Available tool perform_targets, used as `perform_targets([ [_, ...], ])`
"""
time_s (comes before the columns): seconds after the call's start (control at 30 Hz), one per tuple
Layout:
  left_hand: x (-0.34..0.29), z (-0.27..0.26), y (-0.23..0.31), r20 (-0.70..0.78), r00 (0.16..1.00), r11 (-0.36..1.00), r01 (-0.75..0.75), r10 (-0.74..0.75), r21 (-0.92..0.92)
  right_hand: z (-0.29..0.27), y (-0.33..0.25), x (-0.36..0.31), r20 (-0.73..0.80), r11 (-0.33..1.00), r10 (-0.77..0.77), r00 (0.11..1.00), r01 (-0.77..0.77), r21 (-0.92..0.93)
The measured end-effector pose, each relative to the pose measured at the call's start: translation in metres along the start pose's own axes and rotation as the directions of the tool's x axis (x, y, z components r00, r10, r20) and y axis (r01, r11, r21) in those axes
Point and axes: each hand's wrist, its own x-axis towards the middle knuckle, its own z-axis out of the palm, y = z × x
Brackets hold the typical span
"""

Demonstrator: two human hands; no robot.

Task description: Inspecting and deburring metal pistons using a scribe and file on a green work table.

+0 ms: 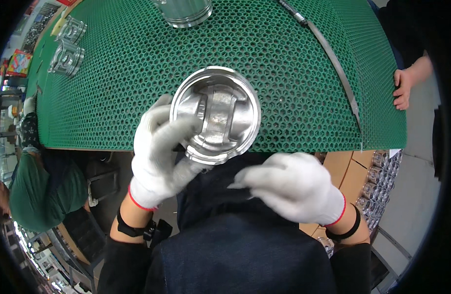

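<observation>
A shiny metal piston (218, 120) is tipped so its hollow underside shows. My left hand (157, 154), in a white knit glove with a red cuff, grips its left rim, fingers reaching inside. Just right of and below the piston, apart from it, is my right hand (296, 188), gloved alike. Its fingers are curled together and slightly blurred; a thin pale tip sticks out at the fingertips, and what it is I cannot make out. Another piston (186, 12) stands on the green mat (294, 98) at the far edge of view.
A long grey strip with a dark handle (328, 51) lies on the mat at right. Two pistons (67, 58) sit at far left. Another person's hand (404, 88) rests at the right table edge; a person in green (46, 191) is at left. Rows of pistons (375, 181) stand below right.
</observation>
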Motion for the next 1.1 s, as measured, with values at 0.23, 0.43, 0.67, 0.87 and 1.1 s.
perform_targets([
  [0.23,0.053,-0.026,-0.030,0.135,0.989,0.997,-0.071,0.068,0.017,-0.003,0.015,-0.057,-0.220,0.372,0.664,0.714,-0.061,0.926],
  [0.43,0.103,-0.002,0.026,0.295,0.872,0.867,-0.456,0.390,0.203,-0.013,0.004,-0.035,-0.122,0.642,0.591,0.797,-0.373,0.670],
  [0.67,0.094,0.026,0.070,0.332,0.930,0.858,-0.297,0.160,0.419,-0.021,0.008,-0.012,-0.350,0.959,0.271,0.896,-0.281,0.023],
  [0.87,0.108,0.029,0.071,0.438,0.898,0.872,-0.246,0.041,0.423,-0.012,0.006,-0.018,-0.173,0.949,0.112,0.979,-0.157,-0.274],
  [1.1,0.105,0.023,0.047,0.187,0.980,0.989,-0.090,0.067,0.118,-0.022,-0.002,-0.046,-0.437,0.997,0.008,0.899,-0.039,-0.061],
])
